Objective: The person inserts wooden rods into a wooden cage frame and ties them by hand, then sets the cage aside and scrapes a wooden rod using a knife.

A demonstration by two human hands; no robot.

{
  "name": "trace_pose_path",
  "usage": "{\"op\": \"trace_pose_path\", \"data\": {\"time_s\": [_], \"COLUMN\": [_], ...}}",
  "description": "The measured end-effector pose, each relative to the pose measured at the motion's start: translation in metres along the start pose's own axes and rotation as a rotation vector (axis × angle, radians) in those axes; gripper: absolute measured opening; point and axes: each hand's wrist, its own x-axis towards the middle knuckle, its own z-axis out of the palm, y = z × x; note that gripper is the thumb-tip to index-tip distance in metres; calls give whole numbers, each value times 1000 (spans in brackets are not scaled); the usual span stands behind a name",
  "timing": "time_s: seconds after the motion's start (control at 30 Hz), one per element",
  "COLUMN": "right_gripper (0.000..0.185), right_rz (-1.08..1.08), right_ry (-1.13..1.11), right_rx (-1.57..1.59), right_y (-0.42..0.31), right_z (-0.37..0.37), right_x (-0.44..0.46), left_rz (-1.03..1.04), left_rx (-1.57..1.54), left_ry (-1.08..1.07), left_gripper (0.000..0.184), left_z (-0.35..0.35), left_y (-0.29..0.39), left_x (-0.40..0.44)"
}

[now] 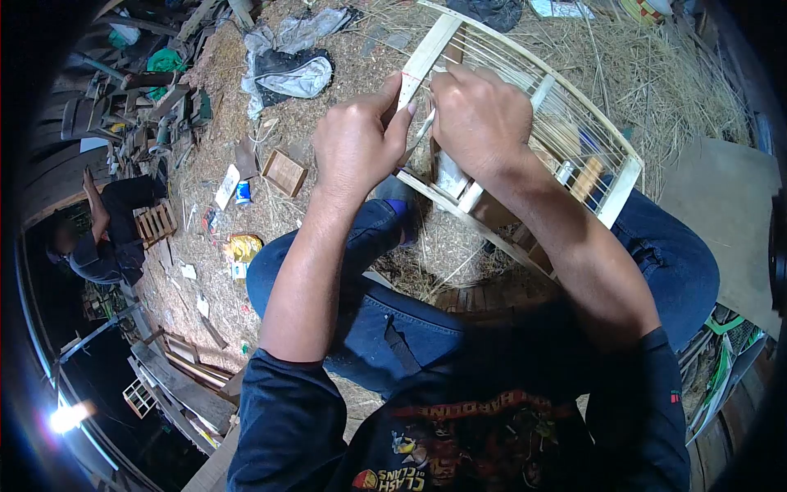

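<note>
A pale wooden cage [630, 182] with a curved top rail and many thin bars leans over my lap, tilted. My left hand [357, 143] is closed at its left end, with thumb and forefinger against the wide end slat [432, 51]. Beside it, my right hand [482, 115] is curled into a fist in front of the bars. A thin pale strip [424, 131] shows between the two hands. What my right fingers grip is hidden from this side.
Straw and shavings cover the ground. A small wooden box [284, 171], a blue can [243, 192] and a yellow packet [243, 246] lie to the left. Another person [106, 225] sits at the far left, near piled wood scraps [156, 107]. A grey board [721, 221] is at the right.
</note>
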Motion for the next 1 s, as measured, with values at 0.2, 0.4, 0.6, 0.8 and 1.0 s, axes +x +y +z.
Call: {"op": "trace_pose_path", "data": {"time_s": [0.2,0.4,0.6,0.8,1.0], "right_gripper": [7,7,12,13,12], "right_rz": [-27,-1,-15,-52,-33], "right_ry": [22,-16,-86,-5,53], "right_rx": [47,73,83,26,18], "right_y": [0,-2,-3,-3,-4], "right_z": [-1,-2,-4,-2,0], "right_x": [1,3,6,1,-6], "left_rz": [3,16,90,68,47], "left_rx": [-5,37,22,26,53], "left_ry": [4,-20,53,76,5], "left_gripper": [39,40,40,40,43], "left_z": [-2,-3,3,-1,-8], "left_y": [1,4,1,6,7], "left_x": [0,-1,-3,-4,-4]}}
